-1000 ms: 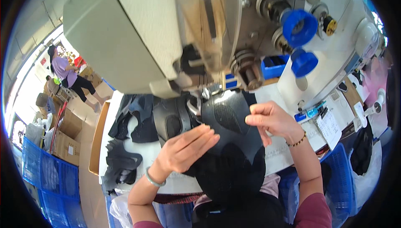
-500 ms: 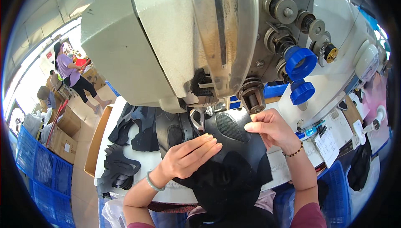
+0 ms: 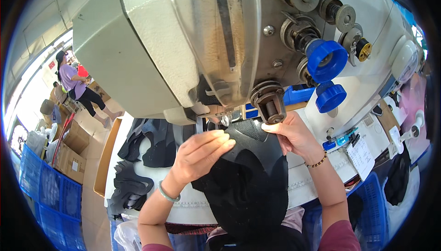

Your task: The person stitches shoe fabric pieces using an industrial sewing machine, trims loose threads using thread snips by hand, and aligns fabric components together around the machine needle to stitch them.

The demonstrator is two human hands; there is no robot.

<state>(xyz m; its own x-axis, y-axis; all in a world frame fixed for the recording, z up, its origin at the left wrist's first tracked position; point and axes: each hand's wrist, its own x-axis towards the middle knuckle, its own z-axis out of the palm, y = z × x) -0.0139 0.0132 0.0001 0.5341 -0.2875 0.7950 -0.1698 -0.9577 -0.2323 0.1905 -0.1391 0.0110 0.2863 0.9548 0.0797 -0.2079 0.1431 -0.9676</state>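
A black shoe upper (image 3: 248, 182) with a mesh window (image 3: 250, 129) lies under the head of a grey sewing machine (image 3: 151, 44), its lower part hanging toward me. My right hand (image 3: 296, 136) pinches its upper right edge between thumb and fingers, just beside the machine's roller presser (image 3: 271, 104). At the upper's left edge, my left hand (image 3: 197, 156) has its fingers bunched together, tips against the black material; its thumb is hidden behind them. The needle area is mostly covered by the machine head.
More black cut pieces (image 3: 161, 145) lie left on the white table (image 3: 188, 212), with a stack of curved pieces (image 3: 131, 184) nearer me. Right are a written sheet (image 3: 359, 159) and a blue crate (image 3: 370, 209). Blue baskets (image 3: 50, 186) and a standing person (image 3: 76, 83) are far left.
The upper has turned and shifted under the machine head, and its left mesh window no longer shows. Both hands moved slightly with it. The machine appears farther left and nearer in my view.
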